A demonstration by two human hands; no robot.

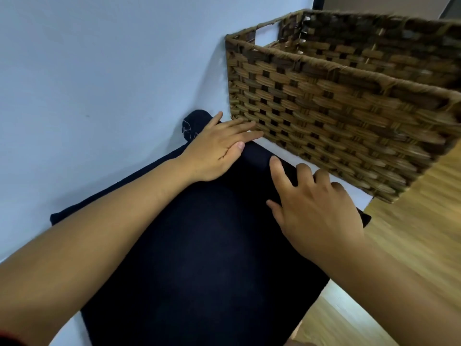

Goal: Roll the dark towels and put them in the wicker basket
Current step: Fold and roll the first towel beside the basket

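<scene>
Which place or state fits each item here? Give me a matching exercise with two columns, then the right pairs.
Things:
1. left hand
2. right hand
3. wicker basket
4. dark towel

Places or states:
A. stands at the far right, by the towel's rolled end
B. lies flat on the roll's left end
C. spread out, rolled only at its far edge
D. fingers curled over the roll's right part

Pairs: 1-B, 2-D, 3-A, 4-C

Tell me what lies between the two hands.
In the head view, only the rolled far edge of the dark towel lies between the left hand and right hand.
</scene>
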